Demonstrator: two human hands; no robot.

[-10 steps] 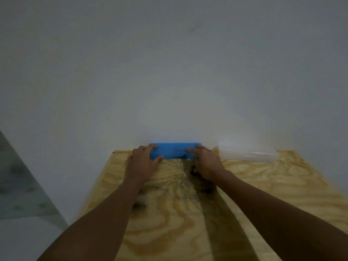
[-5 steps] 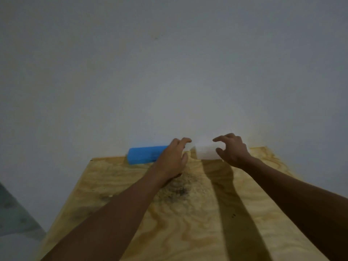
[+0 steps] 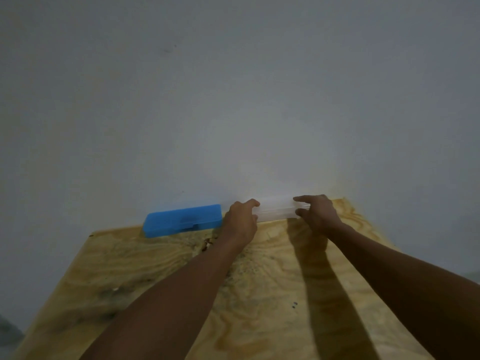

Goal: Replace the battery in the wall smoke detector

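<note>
A clear plastic case (image 3: pixel 275 211) lies on the plywood table (image 3: pixel 259 294) against the wall. My left hand (image 3: pixel 240 221) holds its left end with fingers curled over the top. My right hand (image 3: pixel 318 213) pinches its right end between forefinger and thumb. A blue plastic case (image 3: pixel 181 222), lid closed, lies to the left of the clear one, untouched. No smoke detector or battery is in view.
A plain grey-white wall (image 3: pixel 233 100) rises directly behind the table. The table's left edge drops to a floor at the lower left corner.
Both hands left the blue case, moved right and took hold of the ends of the clear case. The view shifted to the right.
</note>
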